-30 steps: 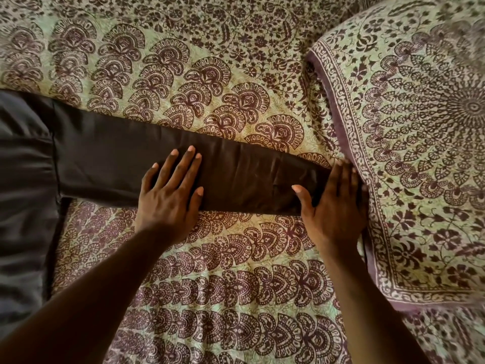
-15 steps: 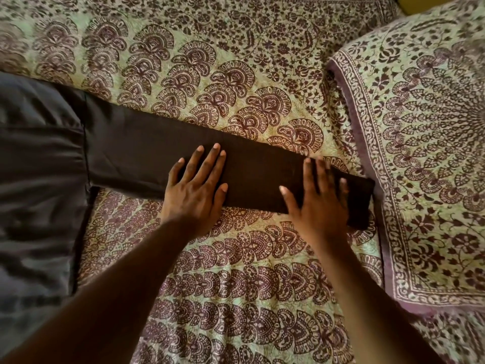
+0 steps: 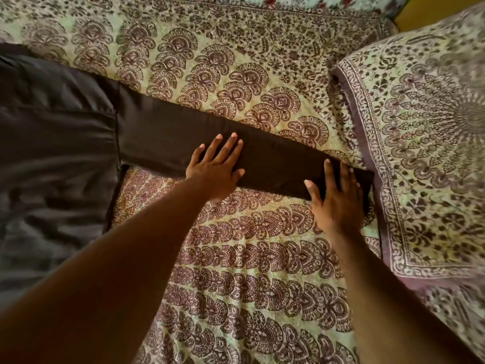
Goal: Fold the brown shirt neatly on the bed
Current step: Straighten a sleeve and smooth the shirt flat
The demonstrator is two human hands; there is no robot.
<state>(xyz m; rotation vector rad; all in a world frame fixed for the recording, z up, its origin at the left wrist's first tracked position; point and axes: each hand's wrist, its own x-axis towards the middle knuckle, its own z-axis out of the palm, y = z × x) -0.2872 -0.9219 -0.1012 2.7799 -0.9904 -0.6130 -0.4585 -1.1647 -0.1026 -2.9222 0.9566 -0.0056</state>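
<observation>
The brown shirt (image 3: 52, 143) lies flat on the bed, its body filling the left side. One long sleeve (image 3: 162, 137) stretches out to the right across the patterned bedspread (image 3: 236, 258). My left hand (image 3: 215, 166) presses flat on the middle of the sleeve, fingers straight and spread. My right hand (image 3: 338, 200) lies flat on the cuff end, fingers straight, close to the pillow's edge. Neither hand grips the cloth.
A pillow (image 3: 425, 153) in the same purple and green print lies at the right, touching the sleeve's cuff end. A second patterned cloth shows at the top edge (image 3: 315, 1). A strip of yellow wall (image 3: 430, 14) is at the top right.
Both hands stay flat on the sleeve. The view has shifted so the sleeve sits further right. My right hand slid from the cuff tip inward, then back toward the cuff end.
</observation>
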